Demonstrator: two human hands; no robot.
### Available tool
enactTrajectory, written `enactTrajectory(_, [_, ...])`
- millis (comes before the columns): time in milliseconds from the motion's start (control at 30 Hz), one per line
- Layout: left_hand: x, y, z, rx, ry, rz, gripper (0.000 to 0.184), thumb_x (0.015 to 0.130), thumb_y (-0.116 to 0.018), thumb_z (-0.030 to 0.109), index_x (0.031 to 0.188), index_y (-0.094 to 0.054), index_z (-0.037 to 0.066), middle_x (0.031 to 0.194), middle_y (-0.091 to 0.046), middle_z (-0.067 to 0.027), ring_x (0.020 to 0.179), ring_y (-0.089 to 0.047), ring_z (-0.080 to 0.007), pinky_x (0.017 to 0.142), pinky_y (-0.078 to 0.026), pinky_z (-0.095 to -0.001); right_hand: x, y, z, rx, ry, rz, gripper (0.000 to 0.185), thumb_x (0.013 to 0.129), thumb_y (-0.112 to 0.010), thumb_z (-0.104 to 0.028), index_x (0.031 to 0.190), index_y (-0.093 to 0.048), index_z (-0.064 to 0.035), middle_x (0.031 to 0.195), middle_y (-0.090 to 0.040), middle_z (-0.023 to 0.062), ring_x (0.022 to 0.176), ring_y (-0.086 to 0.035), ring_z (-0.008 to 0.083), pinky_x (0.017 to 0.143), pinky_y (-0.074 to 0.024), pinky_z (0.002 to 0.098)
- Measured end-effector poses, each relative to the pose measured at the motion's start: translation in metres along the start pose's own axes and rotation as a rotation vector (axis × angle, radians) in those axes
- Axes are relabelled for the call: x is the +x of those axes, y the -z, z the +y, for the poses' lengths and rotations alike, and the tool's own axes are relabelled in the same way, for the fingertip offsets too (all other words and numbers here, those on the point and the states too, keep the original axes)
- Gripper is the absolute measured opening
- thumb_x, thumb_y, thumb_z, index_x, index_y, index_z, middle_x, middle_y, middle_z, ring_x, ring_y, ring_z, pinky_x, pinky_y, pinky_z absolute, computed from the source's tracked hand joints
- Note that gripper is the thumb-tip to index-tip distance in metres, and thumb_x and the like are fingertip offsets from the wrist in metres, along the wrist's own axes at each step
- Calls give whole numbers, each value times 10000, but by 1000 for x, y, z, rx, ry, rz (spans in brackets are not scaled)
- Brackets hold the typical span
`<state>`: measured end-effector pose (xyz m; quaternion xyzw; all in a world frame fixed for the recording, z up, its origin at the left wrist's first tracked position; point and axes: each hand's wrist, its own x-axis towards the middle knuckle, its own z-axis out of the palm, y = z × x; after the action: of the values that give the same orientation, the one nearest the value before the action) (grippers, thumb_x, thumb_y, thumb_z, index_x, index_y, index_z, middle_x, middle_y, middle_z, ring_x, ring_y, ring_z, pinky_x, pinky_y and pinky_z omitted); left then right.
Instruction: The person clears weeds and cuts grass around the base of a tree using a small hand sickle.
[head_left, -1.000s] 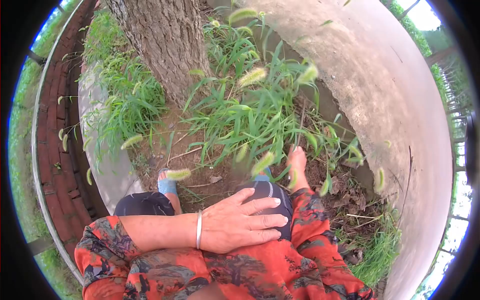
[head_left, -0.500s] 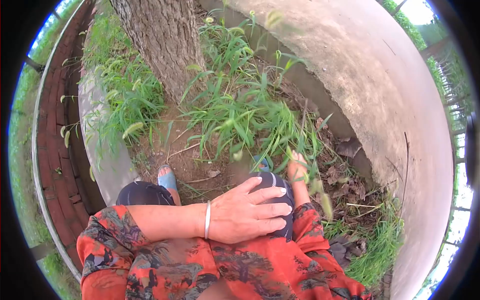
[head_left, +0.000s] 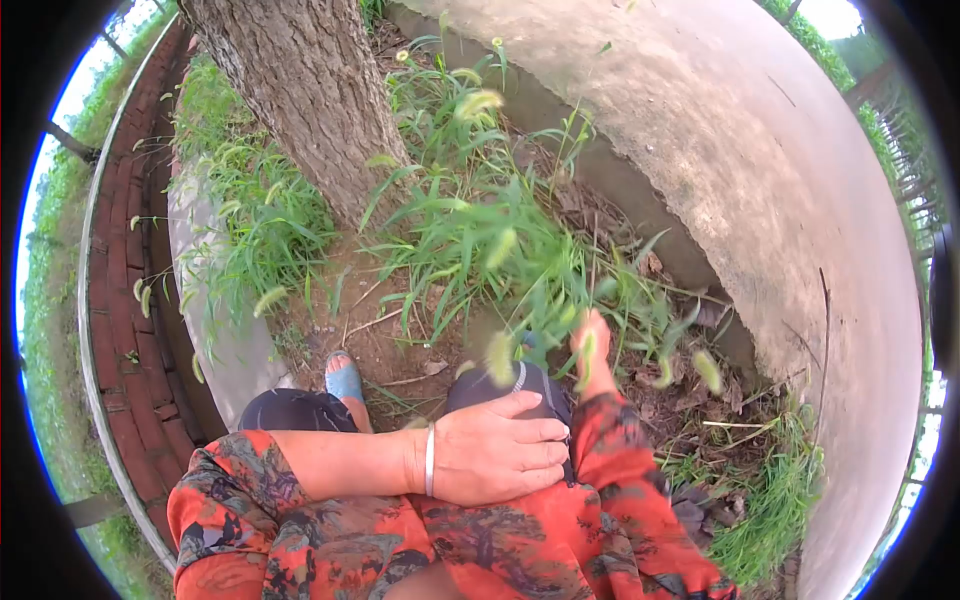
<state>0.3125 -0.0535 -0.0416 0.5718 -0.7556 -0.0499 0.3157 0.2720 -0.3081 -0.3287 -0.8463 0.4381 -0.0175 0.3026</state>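
Your right hand (head_left: 592, 345) reaches into the grass clump (head_left: 515, 235) ahead of your right knee (head_left: 512, 385); blades hide its fingers, so you cannot tell whether they pinch. Your left hand (head_left: 490, 455) lies on that knee, fingers loosely extended, thumb apart. Blurred seed heads (head_left: 500, 358) hang across your view. The tree trunk (head_left: 310, 100) and broken-edged concrete (head_left: 740, 180) flank the clump.
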Motion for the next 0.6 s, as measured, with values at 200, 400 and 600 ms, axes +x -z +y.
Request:
enactTrajectory(200, [-3, -2, 2, -27, 15, 0, 188, 733, -559, 187, 891, -593, 90, 995, -578, -43, 1020, -538, -200, 847, -402, -409, 17, 7, 6, 239, 204, 175, 397, 890, -423, -368, 729, -556, -31, 607, -531, 181, 563, -530, 303, 538, -409, 389])
enactTrajectory(400, [0, -5, 2, -24, 13, 20, 196, 726, -561, 181, 898, -590, 91, 1008, -571, -41, 1027, -533, -203, 849, -395, -407, 33, 71, -75, 586, 320, 108, 379, 887, -431, -376, 769, -566, -43, 638, -558, 151, 561, -537, 259, 530, -412, 366])
enactTrajectory(600, [3, 0, -1, -31, 7, -31, 200, 725, -559, 175, 903, -587, 89, 1011, -569, -41, 1029, -531, -200, 848, -396, -410, 33, -35, 32, -45, 144, 103, 382, 873, -437, -367, 855, -586, -16, 792, -588, 241, 776, -551, 424, 647, -434, 470])
